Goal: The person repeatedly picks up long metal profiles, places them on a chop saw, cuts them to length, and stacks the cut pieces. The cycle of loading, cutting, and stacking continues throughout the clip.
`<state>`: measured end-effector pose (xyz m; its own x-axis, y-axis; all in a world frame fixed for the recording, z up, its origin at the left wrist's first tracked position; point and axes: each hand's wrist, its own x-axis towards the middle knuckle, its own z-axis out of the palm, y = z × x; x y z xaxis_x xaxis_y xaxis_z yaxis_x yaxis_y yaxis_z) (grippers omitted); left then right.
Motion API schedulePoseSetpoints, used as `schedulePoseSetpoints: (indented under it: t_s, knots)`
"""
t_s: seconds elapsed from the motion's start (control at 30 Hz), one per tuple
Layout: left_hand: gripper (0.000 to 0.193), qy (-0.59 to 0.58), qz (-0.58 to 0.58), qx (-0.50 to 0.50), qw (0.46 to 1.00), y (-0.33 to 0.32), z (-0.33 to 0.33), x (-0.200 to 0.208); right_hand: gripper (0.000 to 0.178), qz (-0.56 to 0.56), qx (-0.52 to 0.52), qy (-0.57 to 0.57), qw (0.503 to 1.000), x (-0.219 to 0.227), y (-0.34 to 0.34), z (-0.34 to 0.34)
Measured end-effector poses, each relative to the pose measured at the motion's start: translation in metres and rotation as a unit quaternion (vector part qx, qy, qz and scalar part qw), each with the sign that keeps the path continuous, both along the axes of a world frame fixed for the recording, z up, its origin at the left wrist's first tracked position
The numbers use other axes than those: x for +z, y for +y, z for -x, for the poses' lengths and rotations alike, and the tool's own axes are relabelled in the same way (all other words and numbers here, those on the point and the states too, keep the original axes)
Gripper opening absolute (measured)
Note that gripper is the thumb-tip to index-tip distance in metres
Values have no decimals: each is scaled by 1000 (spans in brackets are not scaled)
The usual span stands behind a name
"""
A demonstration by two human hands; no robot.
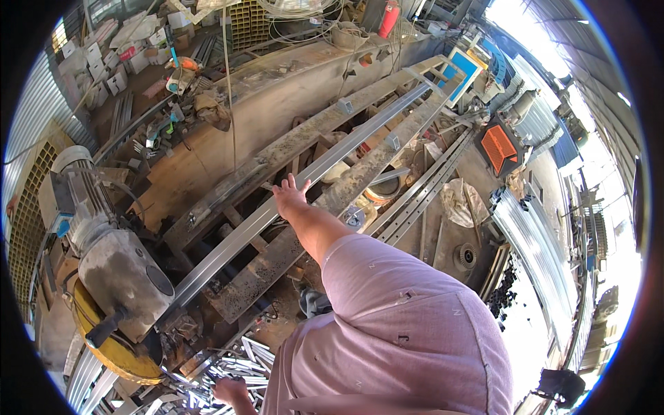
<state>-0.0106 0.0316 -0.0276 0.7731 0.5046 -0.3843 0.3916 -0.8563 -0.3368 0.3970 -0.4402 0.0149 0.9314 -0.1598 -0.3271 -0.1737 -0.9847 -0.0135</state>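
My right hand (290, 199) reaches out with its fingers spread and lies on or just over a long silver metal profile (249, 221). That profile runs from the cut-off saw (121, 277) at the left to the far end of a steel frame (270, 266). At the lower edge my left hand (229, 391) is curled, close to a heap of short cut metal pieces (256, 356). Something dark shows at its fingers, too small to make out. The saw has a grey motor, a yellow guard (114, 342) and a black handle (107, 327).
Perforated steel strips (425, 187) lie beside the frame. Farther right are an orange-and-black object (499, 149), a plastic bag (462, 203), a gear-like wheel (465, 256) and corrugated sheets (536, 249). A red extinguisher (389, 19) stands at the back, near cluttered benches.
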Motion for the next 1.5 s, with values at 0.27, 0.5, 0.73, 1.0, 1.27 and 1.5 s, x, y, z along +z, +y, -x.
schedulePoseSetpoints:
  t_s: [0.27, 0.5, 0.73, 1.0, 1.27, 1.5]
  knots:
    - [34, -27, -12, -16, 999, -13, -1, 13, 75, -13, -3, 7, 1000, 3, -2, 1]
    - [42, 91, -12, 17, 996, -9, -5, 7, 71, -12, 20, -27, 999, 1, -4, 5]
    - [56, 104, 41, 22, 993, -6, -11, 12, 61, 11, 14, -2, 1000, 0, -11, 0]
    - [55, 110, 25, 15, 994, -19, -9, 35, 93, 67, 236, -40, 969, 24, -25, 6]
    - [48, 83, 37, 28, 995, -16, -5, 28, 55, -30, 305, -201, 931, -20, -45, -3]
    - [51, 52, 14, 19, 998, -12, -1, 16, 45, -22, 289, -208, 934, -22, -44, -6]
